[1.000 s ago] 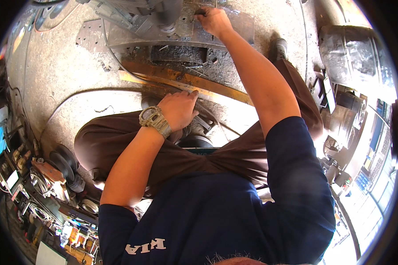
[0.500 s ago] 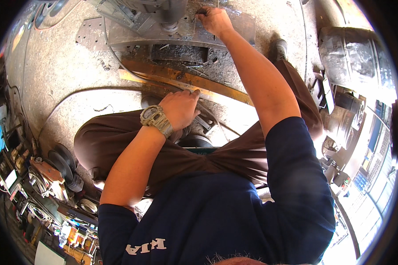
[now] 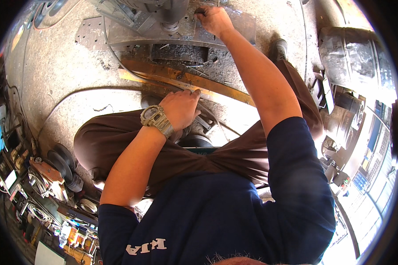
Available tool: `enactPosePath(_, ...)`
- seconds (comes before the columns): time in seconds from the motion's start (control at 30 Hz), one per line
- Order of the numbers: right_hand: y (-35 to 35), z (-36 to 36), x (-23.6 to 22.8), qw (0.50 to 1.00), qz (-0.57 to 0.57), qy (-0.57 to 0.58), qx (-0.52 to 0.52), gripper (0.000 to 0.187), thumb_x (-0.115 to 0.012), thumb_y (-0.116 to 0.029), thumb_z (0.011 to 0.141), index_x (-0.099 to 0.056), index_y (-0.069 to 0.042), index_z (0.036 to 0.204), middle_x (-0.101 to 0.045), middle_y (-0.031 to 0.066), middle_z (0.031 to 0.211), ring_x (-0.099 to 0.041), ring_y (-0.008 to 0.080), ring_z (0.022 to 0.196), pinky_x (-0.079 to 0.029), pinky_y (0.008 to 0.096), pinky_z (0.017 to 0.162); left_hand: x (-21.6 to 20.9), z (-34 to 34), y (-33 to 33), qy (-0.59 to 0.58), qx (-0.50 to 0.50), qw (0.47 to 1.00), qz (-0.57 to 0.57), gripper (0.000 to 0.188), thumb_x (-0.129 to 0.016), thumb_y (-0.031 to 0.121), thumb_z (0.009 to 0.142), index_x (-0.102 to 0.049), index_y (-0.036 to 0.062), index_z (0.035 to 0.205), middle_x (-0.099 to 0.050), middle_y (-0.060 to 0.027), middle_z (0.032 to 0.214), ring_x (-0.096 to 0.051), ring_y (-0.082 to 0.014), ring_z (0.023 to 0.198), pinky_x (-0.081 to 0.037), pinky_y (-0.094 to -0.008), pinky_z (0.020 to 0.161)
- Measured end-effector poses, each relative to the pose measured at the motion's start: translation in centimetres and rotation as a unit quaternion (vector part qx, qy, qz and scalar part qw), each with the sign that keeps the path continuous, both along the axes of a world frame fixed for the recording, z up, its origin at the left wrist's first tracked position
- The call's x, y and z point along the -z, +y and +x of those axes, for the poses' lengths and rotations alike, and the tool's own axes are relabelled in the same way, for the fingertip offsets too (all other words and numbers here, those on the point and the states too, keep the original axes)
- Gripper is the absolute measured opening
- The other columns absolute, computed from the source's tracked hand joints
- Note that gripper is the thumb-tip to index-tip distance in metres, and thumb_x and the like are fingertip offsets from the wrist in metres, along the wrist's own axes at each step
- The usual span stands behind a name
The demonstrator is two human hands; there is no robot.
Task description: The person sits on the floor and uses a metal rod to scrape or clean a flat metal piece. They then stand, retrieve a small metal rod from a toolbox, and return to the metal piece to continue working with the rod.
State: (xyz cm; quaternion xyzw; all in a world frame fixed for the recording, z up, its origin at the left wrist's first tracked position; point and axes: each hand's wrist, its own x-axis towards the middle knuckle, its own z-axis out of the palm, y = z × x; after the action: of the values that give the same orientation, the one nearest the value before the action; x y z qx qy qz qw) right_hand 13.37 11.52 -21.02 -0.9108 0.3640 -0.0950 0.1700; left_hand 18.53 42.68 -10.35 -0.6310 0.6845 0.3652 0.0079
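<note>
1. Right hand [image 3: 214, 21]: fingers closed on a dark piece [image 3: 200, 12], over a steel plate [image 3: 242, 27], right of a grey machine [image 3: 172, 13].
2. Left hand [image 3: 180, 107]: back upward, near a rusty bar [image 3: 208, 83]; whether it grips anything cannot be told.
3. Watch [image 3: 156, 119]: left wrist.
4. Cable [image 3: 106, 88]: curving across the floor [image 3: 66, 66].

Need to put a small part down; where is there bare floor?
Broad bare concrete lies between the perforated plate and the curved cable at left. A smaller patch shows beyond the shoe, between the steel plate and a thin cable. It is crowded around the grey machine and right hand, and at lower left among cable coils.
</note>
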Motion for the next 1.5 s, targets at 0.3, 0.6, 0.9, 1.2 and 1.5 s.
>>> enactPosePath(0.3, 0.6, 0.2, -0.6, 0.999, 0.002, 0.024, 0.024, 0.026, -0.064, -0.036, 0.099, -0.076, -0.019, 0.114, -0.076, 0.0161, 0.093, -0.073, 0.0361, 0.088, -0.059, 0.0447, 0.082, -0.4, -0.1, -0.1, 0.001, -0.005, 1.000, 0.016, 0.064, -0.066, 0.036, 0.097, -0.049, 0.0024, 0.148, -0.066, -0.0189, 0.125, -0.064, -0.0360, 0.118, -0.047, -0.0475, 0.109)
enactPosePath(0.6, 0.8, -0.3, -0.5, 0.999, 0.017, -0.006, 0.033, 0.026, -0.065, -0.036, 0.099, -0.076, -0.018, 0.115, -0.076, 0.0154, 0.093, -0.074, 0.0357, 0.088, -0.060, 0.0441, 0.081, -0.6, -0.1, -0.2, 0.004, -0.009, 1.000, 0.021, 0.059, -0.066, 0.034, 0.097, -0.051, 0.0021, 0.145, -0.066, -0.0194, 0.127, -0.064, -0.0359, 0.121, -0.047, -0.0510, 0.109)
enactPosePath(0.9, 0.8, -0.2, -0.4, 1.000, 0.001, 0.000, 0.007, 0.025, -0.065, -0.034, 0.098, -0.074, -0.018, 0.115, -0.075, 0.0162, 0.100, -0.072, 0.0375, 0.093, -0.059, 0.0467, 0.083, -0.3, -0.1, -0.3, -0.006, 0.002, 1.000, 0.025, 0.065, -0.066, 0.038, 0.097, -0.048, 0.0032, 0.149, -0.066, -0.0195, 0.127, -0.063, -0.0362, 0.121, -0.046, -0.0492, 0.111)
enactPosePath(1.2, 2.2, 0.5, -3.4, 0.996, -0.055, 0.066, -0.036, 0.027, -0.062, -0.037, 0.098, -0.069, -0.017, 0.115, -0.074, 0.0167, 0.101, -0.070, 0.0402, 0.097, -0.058, 0.0512, 0.085, -0.3, 0.0, -0.2, -0.001, 0.003, 1.000, 0.020, 0.065, -0.065, 0.037, 0.097, -0.047, 0.0029, 0.150, -0.065, -0.0197, 0.127, -0.063, -0.0366, 0.120, -0.046, -0.0492, 0.110)
enactPosePath(1.5, 1.0, 1.2, -3.8, 0.982, -0.074, 0.147, -0.097, 0.025, -0.059, -0.034, 0.100, -0.070, -0.019, 0.116, -0.075, 0.0160, 0.102, -0.072, 0.0395, 0.098, -0.059, 0.0501, 0.085, -0.5, 0.1, -0.1, 0.003, 0.001, 1.000, 0.021, 0.065, -0.064, 0.037, 0.098, -0.046, 0.0022, 0.150, -0.064, -0.0199, 0.131, -0.062, -0.0368, 0.122, -0.046, -0.0508, 0.111)
